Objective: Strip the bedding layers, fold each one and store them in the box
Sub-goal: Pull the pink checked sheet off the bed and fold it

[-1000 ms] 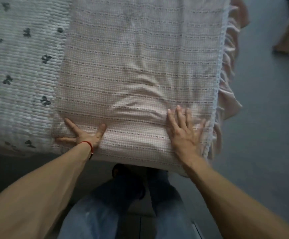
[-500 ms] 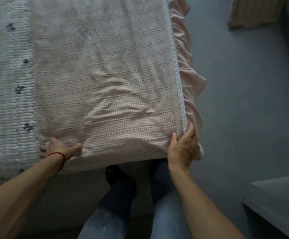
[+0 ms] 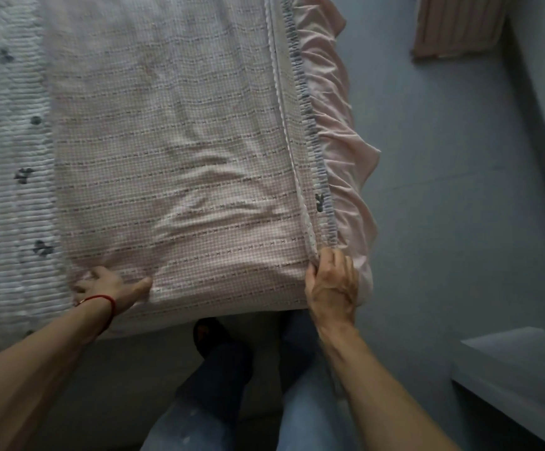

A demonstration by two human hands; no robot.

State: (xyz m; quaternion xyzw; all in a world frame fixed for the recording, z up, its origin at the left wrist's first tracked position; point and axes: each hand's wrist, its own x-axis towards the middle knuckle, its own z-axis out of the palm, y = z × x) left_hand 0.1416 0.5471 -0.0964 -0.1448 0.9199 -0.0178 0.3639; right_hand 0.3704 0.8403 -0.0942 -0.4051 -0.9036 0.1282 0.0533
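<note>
Lying folded across the near right part of the bed, the pale pink checked bedding layer with rows of small dark stitches (image 3: 173, 151) now has both of its near corners taken up, where a second ago the hands lay flat on it, smoothing. The left hand (image 3: 108, 284), a red cord at its wrist, pinches the near left corner, thumb on top and fingers curled into the cloth. The right hand (image 3: 331, 284) has shifted from the top of the fold to its near right corner and grips the lace-trimmed edge there. In my judgement the pressing is over and the next fold, or a lift off the bed, is about to start; the layer is folded but not yet stored. Beneath and to the left lies the white ribbed quilt with small dark bows (image 3: 7, 190), and a pink ruffled bed skirt (image 3: 346, 151) hangs off the right side. Across the grey floor (image 3: 443, 222), a pale grey box-like edge (image 3: 518, 369) shows near right, well apart from the bedding.
</note>
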